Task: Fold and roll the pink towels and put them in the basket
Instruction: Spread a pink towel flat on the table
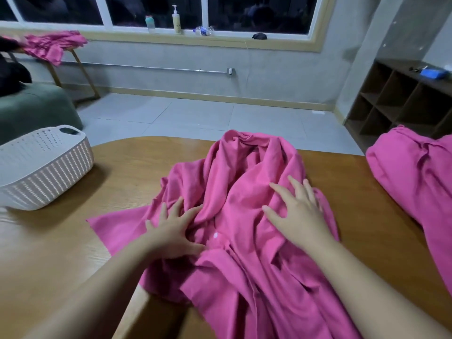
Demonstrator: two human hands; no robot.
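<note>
A crumpled pink towel (244, 204) lies heaped on the wooden table (137, 165), its near end spilling over the table edge toward the person. The left hand (175, 231) lies on the towel's left part with fingers (179, 204) spread; the fingertips dig slightly into a fold, the thumb points right along the cloth, and nothing is gripped. The right hand (297, 211) rests flat on the towel, its fingers straight and fanned apart, palm down, pressing the cloth without pinching it. Between the two hands a thick ridge of fabric rises, and beyond the fingertips the towel bunches up into a tall wrinkled mound toward the far table edge. To the left of the left hand's fingers a flat corner of the towel spreads out on the bare wood. Well away to the left of that hand, past the corner, stands a white perforated basket (44, 165) with a handle cutout, apart from the towel. Off to the right of the right hand's fingers, across a strip of bare wood, a pile of pink cloth (413, 172) sits at the table's right side. Far beyond the fingertips, on a small stand by the window, lies another bundle of pink fabric (53, 45).
</note>
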